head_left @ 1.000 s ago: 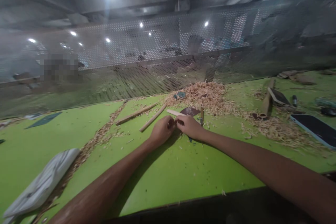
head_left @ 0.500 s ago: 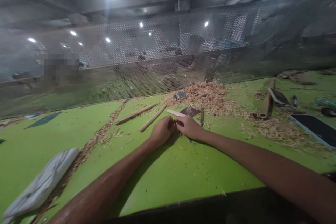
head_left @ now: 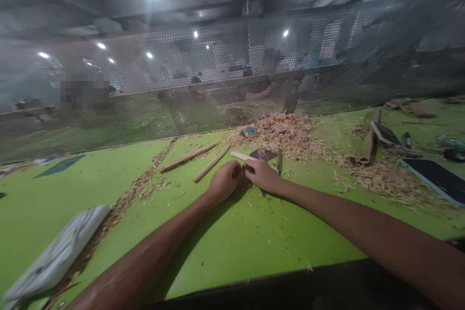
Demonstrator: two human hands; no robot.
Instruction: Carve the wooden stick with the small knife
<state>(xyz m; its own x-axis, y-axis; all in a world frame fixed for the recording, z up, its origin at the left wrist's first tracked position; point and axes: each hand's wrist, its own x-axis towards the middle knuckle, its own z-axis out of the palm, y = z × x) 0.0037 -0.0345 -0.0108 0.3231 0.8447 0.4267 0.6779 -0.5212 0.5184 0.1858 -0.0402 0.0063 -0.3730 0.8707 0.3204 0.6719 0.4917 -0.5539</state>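
My left hand and my right hand meet above the green table, fingertips pinched together. Whatever lies between the fingers is too small to make out. A pale wooden stick lies just beyond my right hand, with a dark brown scrap and a narrow tool beside it. Left of my hands rest a short wooden stick and a longer one.
A heap of wood shavings lies at the back by a mesh screen. On the right are a phone and a bamboo tube. A white padded object sits at front left. People show blurred behind the mesh.
Both hands stay in nearly the same place, fingertips still together. Only slight finger movement shows.
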